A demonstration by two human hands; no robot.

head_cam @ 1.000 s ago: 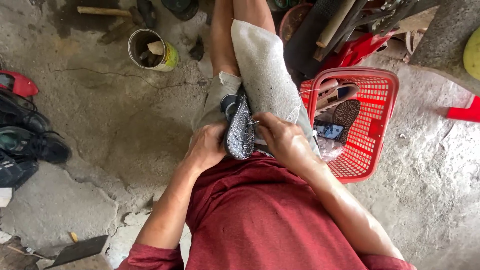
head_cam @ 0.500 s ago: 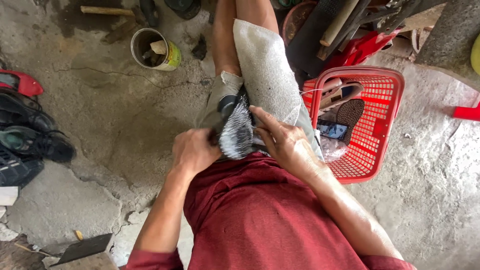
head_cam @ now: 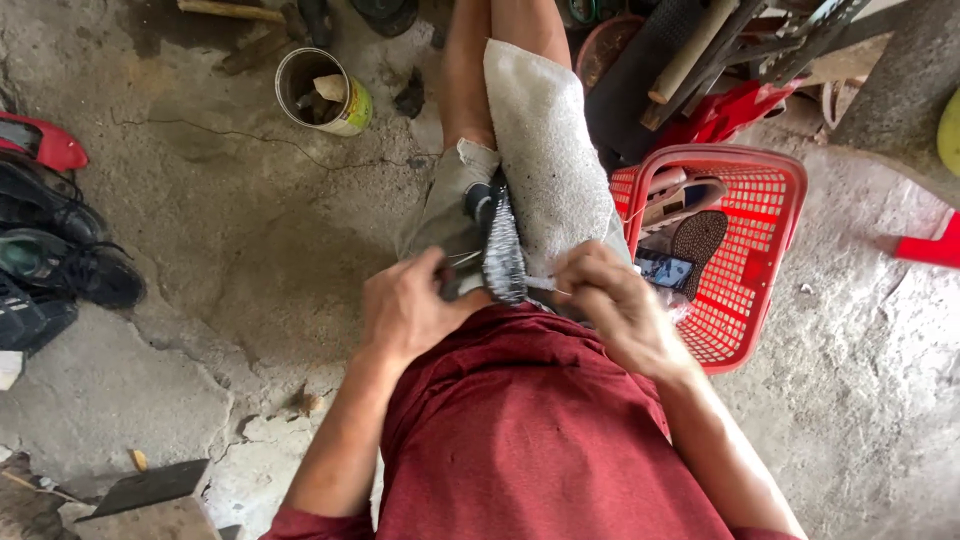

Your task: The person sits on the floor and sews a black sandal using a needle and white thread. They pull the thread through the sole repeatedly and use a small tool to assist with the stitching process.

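Centre of frame: a shoe (head_cam: 500, 245), dark with a pale speckled pattern, lies on edge between the person's thighs, sole edge facing the camera, toe toward the top of the frame. It rests against a white towel (head_cam: 545, 160) draped over the right thigh.

Left hand (head_cam: 410, 305): closed around the near end of the shoe, fingers curled over its left side, knuckles up. Grip is firm contact.

Right hand (head_cam: 610, 300): closed, fingertips pinched together just right of the shoe. A thin pale thread (head_cam: 540, 284) runs taut from the shoe to these fingertips. Whether a needle is held cannot be told.

Right of centre: a red basket (head_cam: 760, 190) stands on the floor, touching the person's right leg. Inside lie sandals (head_cam: 695, 240) and a small dark packet; details are unclear.

Upper left: a tin can (head_cam: 320, 90) with a yellow-green band stands on the concrete floor (head_cam: 230, 230), scraps inside it. The floor is cracked and stained.

Left edge: dark shoes (head_cam: 60, 265) lie in a cluster, with a red item (head_cam: 45, 145) just above them.

Upper right: red plastic parts and dark sticks are piled behind the basket.

Bottom centre: the person's red shirt (head_cam: 520, 440) fills the frame.
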